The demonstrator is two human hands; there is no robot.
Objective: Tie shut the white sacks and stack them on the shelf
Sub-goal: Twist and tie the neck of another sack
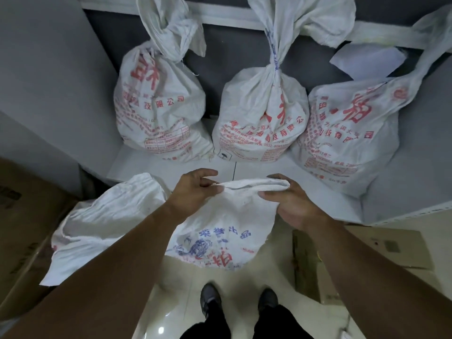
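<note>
- We hold the sack with blue print (220, 231) by its mouth, in front of the shelf (171, 165) and above the floor. It is not yet tied and not on the shelf.
- Our left hand (195, 189) pinches one end of the rim with curled fingers. Our right hand (291, 204) is closed around the folded other end.
- The left pinch takes only a thin edge. If the woven cloth slides out while we gather the neck, the mouth may fall open and the contents, which we cannot see, may spill near our shoes (210, 299).
- If we gather too little cloth, the knot may be loose. The tied sacks (261, 113) on the shelf have long twisted necks.
- These three sacks fill the back of the shelf, so the free place is the front strip. A sack put there could roll off the edge, or push the standing ones over.
- A loose white cloth (105, 216) lies at the left over a cardboard box (24, 228). We cannot tell if it belongs to the same sack, and it may be caught into the knot.
</note>
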